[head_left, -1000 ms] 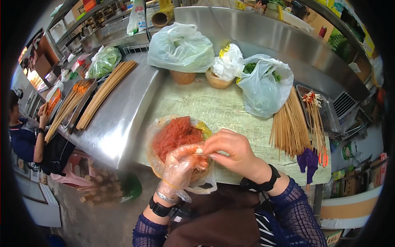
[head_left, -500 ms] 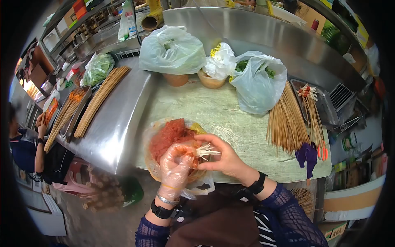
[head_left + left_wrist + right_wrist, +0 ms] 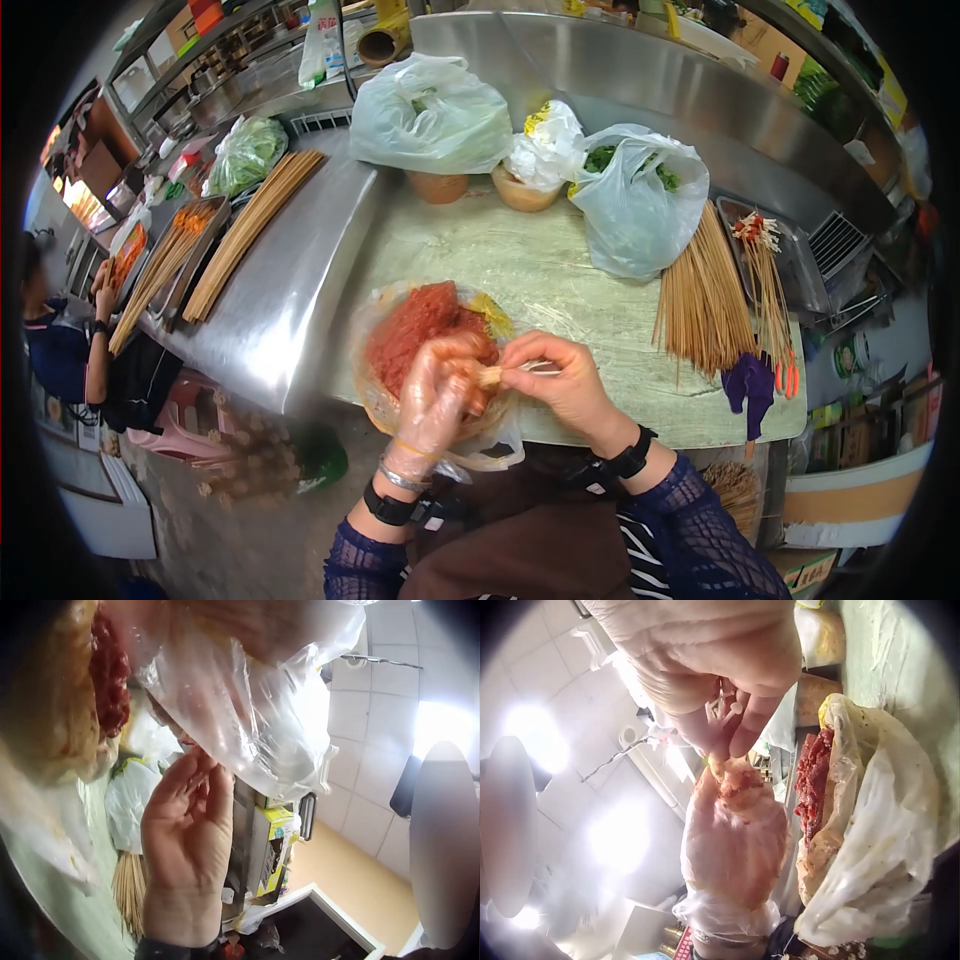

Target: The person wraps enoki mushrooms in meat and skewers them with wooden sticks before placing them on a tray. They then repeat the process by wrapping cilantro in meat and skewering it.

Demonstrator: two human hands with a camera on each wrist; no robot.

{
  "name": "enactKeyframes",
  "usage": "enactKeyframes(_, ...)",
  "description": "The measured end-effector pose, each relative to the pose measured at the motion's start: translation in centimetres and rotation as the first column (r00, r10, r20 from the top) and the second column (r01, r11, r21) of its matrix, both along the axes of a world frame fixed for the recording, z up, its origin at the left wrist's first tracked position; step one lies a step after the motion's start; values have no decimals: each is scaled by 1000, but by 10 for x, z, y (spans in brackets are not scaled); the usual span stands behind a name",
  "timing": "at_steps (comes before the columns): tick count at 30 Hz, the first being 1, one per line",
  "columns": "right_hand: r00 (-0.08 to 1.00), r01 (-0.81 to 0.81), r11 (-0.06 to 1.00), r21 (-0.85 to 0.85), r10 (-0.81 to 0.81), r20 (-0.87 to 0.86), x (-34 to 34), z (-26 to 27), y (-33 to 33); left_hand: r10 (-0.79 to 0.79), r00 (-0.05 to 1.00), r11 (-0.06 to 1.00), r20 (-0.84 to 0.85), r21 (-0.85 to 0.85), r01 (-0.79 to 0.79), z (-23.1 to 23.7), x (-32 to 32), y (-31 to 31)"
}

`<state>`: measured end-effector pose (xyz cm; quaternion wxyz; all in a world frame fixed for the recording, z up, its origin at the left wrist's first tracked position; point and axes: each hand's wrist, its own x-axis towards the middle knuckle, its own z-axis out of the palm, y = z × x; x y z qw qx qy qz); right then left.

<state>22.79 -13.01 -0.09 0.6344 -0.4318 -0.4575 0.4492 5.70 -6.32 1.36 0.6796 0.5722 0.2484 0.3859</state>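
The left hand [image 3: 432, 390], in a clear plastic glove smeared with red, has its fingers curled round the base of a small mushroom bundle [image 3: 489, 375]. Bare fingers of the right hand [image 3: 562, 388] pinch that bundle beside the left fingertips. In the right wrist view, thin white mushroom tips [image 3: 724, 712] poke out within the right hand [image 3: 705, 656], and reddish paste clings to the gloved left hand [image 3: 735, 840]. Red minced meat [image 3: 420, 335] fills a bag-lined bowl [image 3: 376, 408] behind and beside the left hand.
Loose white strands [image 3: 545, 318] lie on the green board [image 3: 470, 240]. Plastic bags of greens [image 3: 430, 115] [image 3: 645, 205] stand at the back. Skewers [image 3: 700, 300] and a tray [image 3: 800, 265] are at right; more skewers [image 3: 255, 230] lie left, near another person [image 3: 60, 345].
The white strands fanned out between the hands half a second ago now lie mostly within the right fingers. The right fingertips have closed onto the bundle beside the left hand.
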Motion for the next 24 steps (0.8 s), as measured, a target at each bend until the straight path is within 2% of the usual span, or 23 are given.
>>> enactKeyframes(2,998,30,999,-17,-31,-46,7,-13,-1,67,998,996,-5,64,-66,0,-15,11)
enactKeyframes(3,997,75,996,-40,-76,-28,11,-17,-3,99,993,991,-60,98,-93,-5,-28,21)
enactKeyframes(6,950,85,977,-198,-140,-280,20,-38,-12,319,931,944,-179,149,-295,4,-52,35)
enactKeyframes(9,927,140,962,-235,-211,-310,28,-62,-22,336,904,936,-265,199,-290,-2,-71,47)
enactKeyframes(10,920,154,958,-242,-229,-318,29,-68,-25,355,887,902,-294,356,-243,-4,-70,47)
enactKeyframes(12,908,169,944,-282,-260,-329,30,-77,-29,398,853,769,-338,629,-109,-5,-58,45)
enactKeyframes(14,900,180,936,-302,-280,-334,31,-79,-32,387,814,620,-434,776,118,5,-43,40)
enactKeyframes(16,896,184,935,-302,-286,-339,31,-79,-33,490,714,482,-500,838,256,7,-28,33)
enactKeyframes(19,915,164,943,-290,-255,-312,31,-84,-34,533,689,374,-491,867,329,2,-17,36)
enactKeyframes(22,917,160,939,-304,-255,-305,31,-80,-34,542,670,342,-507,862,375,6,-11,38)
enactKeyframes(24,915,156,940,-302,-253,-316,31,-79,-34,578,662,334,-478,878,343,0,-11,43)
